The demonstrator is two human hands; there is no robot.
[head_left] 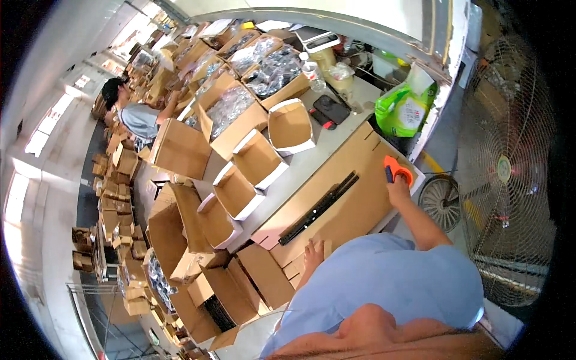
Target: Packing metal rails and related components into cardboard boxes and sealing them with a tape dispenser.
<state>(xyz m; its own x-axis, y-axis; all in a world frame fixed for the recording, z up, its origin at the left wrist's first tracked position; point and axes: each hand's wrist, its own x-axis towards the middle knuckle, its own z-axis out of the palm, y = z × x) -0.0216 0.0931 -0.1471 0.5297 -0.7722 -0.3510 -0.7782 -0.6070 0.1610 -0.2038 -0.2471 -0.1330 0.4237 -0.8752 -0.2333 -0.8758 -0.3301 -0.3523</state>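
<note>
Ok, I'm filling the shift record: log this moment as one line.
Right hand: holding orange tool | Left hand: at flat cardboard's near edge | Black strips: lying on flat cardboard

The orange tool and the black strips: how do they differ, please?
The orange tool is bright and compact; the black strips are dark and long. The right hand grips the orange tool, while the black strips lie on the flat cardboard.
</note>
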